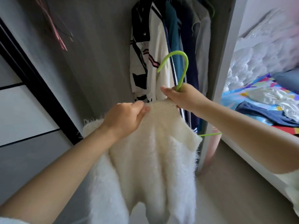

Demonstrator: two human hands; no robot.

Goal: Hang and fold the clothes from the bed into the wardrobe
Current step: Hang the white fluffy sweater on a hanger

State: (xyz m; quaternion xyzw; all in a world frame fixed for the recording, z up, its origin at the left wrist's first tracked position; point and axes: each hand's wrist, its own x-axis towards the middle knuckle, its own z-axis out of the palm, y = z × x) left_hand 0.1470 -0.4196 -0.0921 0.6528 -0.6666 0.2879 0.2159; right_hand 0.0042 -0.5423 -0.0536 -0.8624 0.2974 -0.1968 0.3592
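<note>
A fluffy white sweater (152,159) hangs in front of me on a green hanger (181,65), whose hook rises above the ribbed collar. My right hand (184,97) grips the hanger's neck just above the collar. My left hand (126,118) pinches the left side of the collar. One green hanger arm tip pokes out past the sweater's right shoulder. Behind them stands the open wardrobe (100,54) with several garments (169,46) hanging inside.
Pink hangers (55,28) hang at the wardrobe's upper left. A dark-framed sliding door (24,62) stands at left. At right, the bed (265,101) carries a colourful sheet, a blue garment and white cloth. Grey floor lies below.
</note>
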